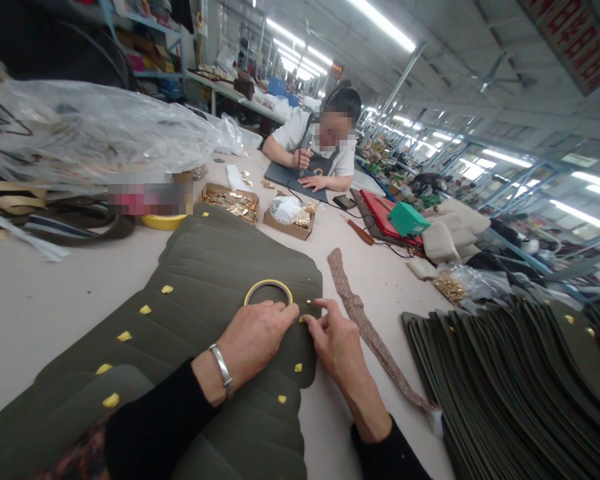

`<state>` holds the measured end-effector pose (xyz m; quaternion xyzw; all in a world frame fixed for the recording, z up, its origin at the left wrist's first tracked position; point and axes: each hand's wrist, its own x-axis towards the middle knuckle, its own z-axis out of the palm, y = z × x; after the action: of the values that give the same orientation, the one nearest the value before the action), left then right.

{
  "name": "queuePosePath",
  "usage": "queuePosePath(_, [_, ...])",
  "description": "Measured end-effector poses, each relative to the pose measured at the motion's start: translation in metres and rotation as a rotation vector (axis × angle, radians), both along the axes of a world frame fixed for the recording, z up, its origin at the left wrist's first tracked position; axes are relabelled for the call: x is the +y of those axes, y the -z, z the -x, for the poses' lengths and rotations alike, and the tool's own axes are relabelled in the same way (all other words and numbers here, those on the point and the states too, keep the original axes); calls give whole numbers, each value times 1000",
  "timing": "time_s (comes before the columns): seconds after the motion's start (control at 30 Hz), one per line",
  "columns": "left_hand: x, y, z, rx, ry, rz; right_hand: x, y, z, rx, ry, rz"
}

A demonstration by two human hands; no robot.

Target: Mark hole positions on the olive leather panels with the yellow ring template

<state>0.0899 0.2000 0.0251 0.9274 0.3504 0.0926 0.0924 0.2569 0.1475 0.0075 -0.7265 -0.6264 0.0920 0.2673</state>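
Dark olive fabric panels (220, 253) lie overlapped in a spread stack on the table in front of me. My left hand (253, 340), with a metal bracelet at the wrist, is closed on a roll of yellow tape (269, 283) resting over the top panel. Close to that panel's right edge is my right hand (337, 337), thumb and forefinger apart. Its thumb tip is at a small yellow tape piece (301, 320), and a tiny shiny metal piece (309, 301) sits by the forefinger. More yellow tape bits (145, 309) dot the panels along both sides.
A patterned brown strip (365, 320) runs along the right. Beyond it stands a dense row of dark panels (505, 380). Boxes of gold hardware (230, 202) sit ahead, near a co-worker (330, 147) bent over a dark piece. Clear plastic wrapping (100, 130) lies left; a green box (408, 219) stands right.
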Motion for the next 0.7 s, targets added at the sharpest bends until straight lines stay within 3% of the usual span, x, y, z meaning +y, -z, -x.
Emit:
queuePosePath(0.13, [5, 2, 3, -31, -13, -17, -7, -4, -7, -41, -152, -177])
queuePosePath(0.23, [10, 3, 6, -45, -61, -66, -7, -1, -6, -191, -306, -184])
queuePosePath(0.37, [15, 4, 9, -35, -120, -100, 0, 6, 5, -289, -198, -70])
queuePosePath(0.53, [15, 1, 8, -28, -147, -86, 2, 5, 12, -172, -28, 38])
queuePosePath(0.7, [13, -2, 7, -17, -149, -80, -4, -10, 4, -30, -133, 201])
